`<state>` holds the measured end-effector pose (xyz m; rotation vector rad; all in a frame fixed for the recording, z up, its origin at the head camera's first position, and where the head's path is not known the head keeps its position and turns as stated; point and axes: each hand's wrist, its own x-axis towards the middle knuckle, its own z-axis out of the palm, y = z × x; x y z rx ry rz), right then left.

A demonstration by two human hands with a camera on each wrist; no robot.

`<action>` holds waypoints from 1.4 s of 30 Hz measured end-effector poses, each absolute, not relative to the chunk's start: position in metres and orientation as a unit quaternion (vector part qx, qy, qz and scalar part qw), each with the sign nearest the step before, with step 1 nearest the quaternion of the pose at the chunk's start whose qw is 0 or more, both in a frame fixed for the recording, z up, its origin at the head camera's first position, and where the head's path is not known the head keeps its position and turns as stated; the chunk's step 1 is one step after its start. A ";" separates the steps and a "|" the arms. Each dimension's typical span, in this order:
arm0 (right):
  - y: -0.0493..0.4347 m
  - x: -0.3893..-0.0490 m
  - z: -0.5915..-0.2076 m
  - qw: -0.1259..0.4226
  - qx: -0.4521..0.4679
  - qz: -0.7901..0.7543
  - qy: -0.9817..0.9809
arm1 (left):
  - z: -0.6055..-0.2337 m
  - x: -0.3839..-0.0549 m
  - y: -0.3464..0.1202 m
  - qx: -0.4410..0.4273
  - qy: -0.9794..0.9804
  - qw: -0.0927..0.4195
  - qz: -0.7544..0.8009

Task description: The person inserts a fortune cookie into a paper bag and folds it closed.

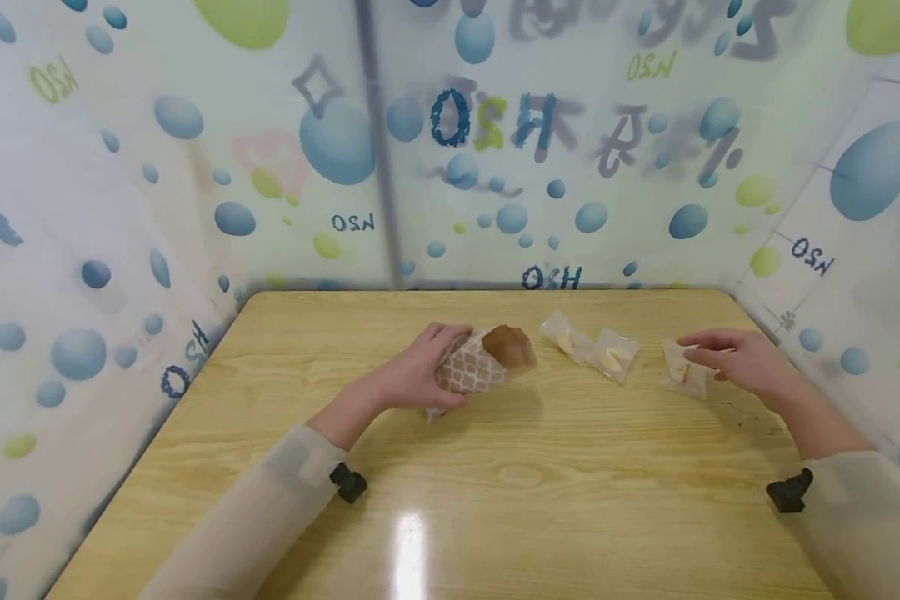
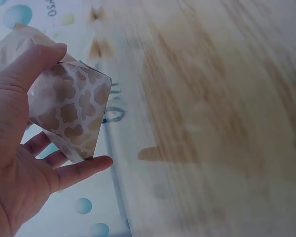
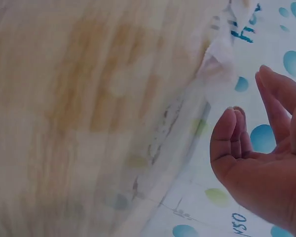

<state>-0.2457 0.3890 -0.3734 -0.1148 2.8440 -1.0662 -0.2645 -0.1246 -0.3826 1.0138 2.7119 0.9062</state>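
Left hand (image 1: 412, 371): you grip the paper bag (image 1: 471, 367) at centre, mouth (image 1: 512, 346) tilted rightward, probably for easy access.
Right hand (image 1: 750, 362): fingers apart over rightmost packet (image 1: 677, 375); touch I cannot tell.

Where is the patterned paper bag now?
In the head view, the patterned paper bag is held by the left hand, left of the leftmost clear packet.

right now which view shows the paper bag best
The head view: the paper bag shows its open mouth and patterned side. The left wrist view has the pattern closer but no clear opening; the right wrist view doesn't clearly show it.
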 end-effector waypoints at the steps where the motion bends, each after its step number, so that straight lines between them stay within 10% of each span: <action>1: 0.396 -0.246 -0.375 0.064 -0.035 -0.339 0.938 | -0.382 -0.265 -0.124 0.334 0.893 0.054 0.297; 27: 0.396 -0.258 -0.386 0.094 -0.019 -0.316 0.944 | -0.383 -0.266 -0.123 0.338 0.892 0.058 0.295; 42: 0.299 -0.238 -0.348 0.080 -0.120 -0.435 0.889 | -0.384 -0.264 -0.124 0.327 0.898 0.061 0.287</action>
